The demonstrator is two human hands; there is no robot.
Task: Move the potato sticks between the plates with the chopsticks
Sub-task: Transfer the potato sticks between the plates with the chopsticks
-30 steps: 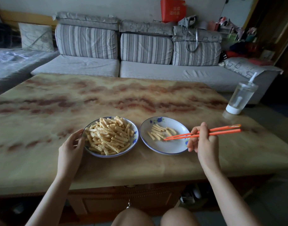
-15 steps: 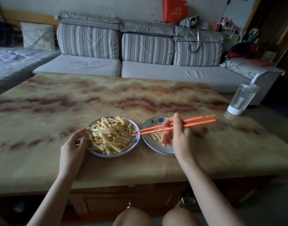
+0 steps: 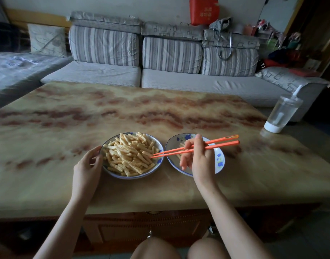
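Now right hand (image 3: 199, 157) over the right plate (image 3: 219, 159), closed on the chopsticks (image 3: 196, 148), tips pointing left, just parted, at the heaped potato sticks (image 3: 129, 154) on the left plate (image 3: 158, 161); left hand (image 3: 87, 165) loosely curled at that plate's near-left rim.

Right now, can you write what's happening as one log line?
right hand: holds chopsticks | tips: at full plate, on potato sticks | left hand: steadies its rim | stick gripped: cannot tell

Both forearms are bare, with no sleeves, watch or rings showing (the knees below are bare too); slim fingers (image 3: 186, 146).
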